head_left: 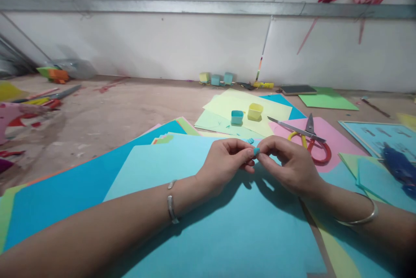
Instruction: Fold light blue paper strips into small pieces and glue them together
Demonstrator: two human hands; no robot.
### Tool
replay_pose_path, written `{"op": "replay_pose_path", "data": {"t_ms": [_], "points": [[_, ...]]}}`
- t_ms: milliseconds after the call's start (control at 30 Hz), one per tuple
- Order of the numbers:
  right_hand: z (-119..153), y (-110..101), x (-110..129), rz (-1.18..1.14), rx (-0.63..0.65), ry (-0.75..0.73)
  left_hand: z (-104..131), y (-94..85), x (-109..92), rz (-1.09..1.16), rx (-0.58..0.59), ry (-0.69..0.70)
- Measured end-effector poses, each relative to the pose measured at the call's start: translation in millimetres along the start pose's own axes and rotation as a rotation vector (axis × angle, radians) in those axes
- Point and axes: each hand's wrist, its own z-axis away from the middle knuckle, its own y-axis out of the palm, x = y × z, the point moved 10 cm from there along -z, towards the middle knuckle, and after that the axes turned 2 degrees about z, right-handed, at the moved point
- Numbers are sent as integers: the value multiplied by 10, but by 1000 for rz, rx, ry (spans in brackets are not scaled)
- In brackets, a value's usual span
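Observation:
My left hand [229, 159] pinches a tiny piece of blue paper [256, 151] between thumb and forefinger. From the other side my right hand [289, 163] closes its thumb and fingertips on the same piece, so the two hands nearly touch. Another small blue curl of paper [250, 140] shows just behind the fingertips. Both hands are over a large light blue sheet [208, 230]. Beyond them stand a small blue paper cup [237, 117] and a yellow one [255, 111]. Red-handled scissors [320, 152] lie beside my right hand, crossed with a yellow-handled pair [295, 128].
Coloured sheets [65, 195] spread to the left, with pink paper [344, 143] at right. Small paper cubes [216, 79] line the wall near a yellow glue tube [263, 85]. A dark phone-like slab [298, 90] rests behind. A dark blue object [398, 163] lies far right.

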Motion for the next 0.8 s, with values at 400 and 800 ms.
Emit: {"op": "replay_pose_path", "data": {"t_ms": [400, 800], "points": [[4, -26, -133, -193, -36, 182, 45, 20, -63, -61, -10, 47], [3, 49, -23, -89, 55, 85, 15, 15, 8, -74, 16, -29]]}}
